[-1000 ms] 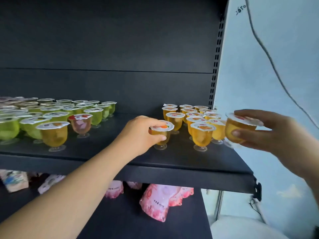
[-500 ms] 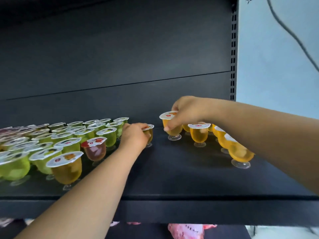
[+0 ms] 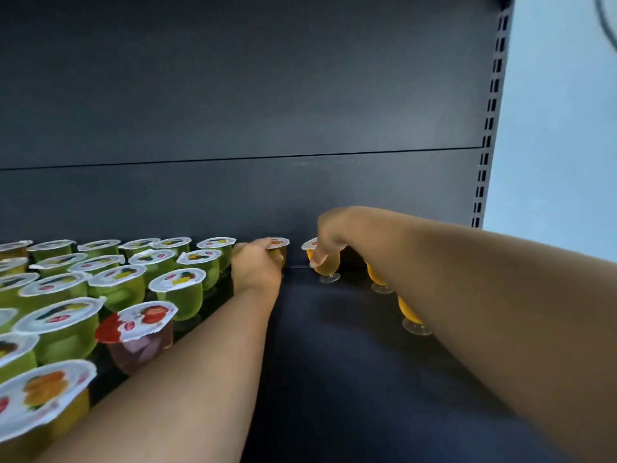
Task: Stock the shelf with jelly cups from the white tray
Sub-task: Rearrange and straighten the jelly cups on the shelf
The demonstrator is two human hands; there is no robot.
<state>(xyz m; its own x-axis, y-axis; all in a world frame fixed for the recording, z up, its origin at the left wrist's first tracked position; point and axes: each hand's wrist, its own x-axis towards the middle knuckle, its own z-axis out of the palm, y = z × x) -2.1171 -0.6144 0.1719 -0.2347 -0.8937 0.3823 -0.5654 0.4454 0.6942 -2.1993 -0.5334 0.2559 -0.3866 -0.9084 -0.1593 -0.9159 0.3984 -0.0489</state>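
Observation:
Both arms reach deep onto the dark shelf (image 3: 334,345). My left hand (image 3: 255,265) grips a yellow jelly cup (image 3: 278,250) at the back wall, just right of the green cups. My right hand (image 3: 329,235) holds another orange-yellow jelly cup (image 3: 327,265) from above by its lid; its foot stands on the shelf near the back. More orange cups (image 3: 409,310) stand partly hidden behind my right forearm. The white tray is out of view.
Several green jelly cups (image 3: 177,289) fill the shelf's left half, with a red cup (image 3: 143,332) and an orange cup (image 3: 43,402) near the front. A perforated upright (image 3: 490,111) and a pale wall (image 3: 561,128) bound the right side.
Both hands have pushed their cups farther back toward the shelf's rear wall, and the camera has moved closer and lower to the shelf.

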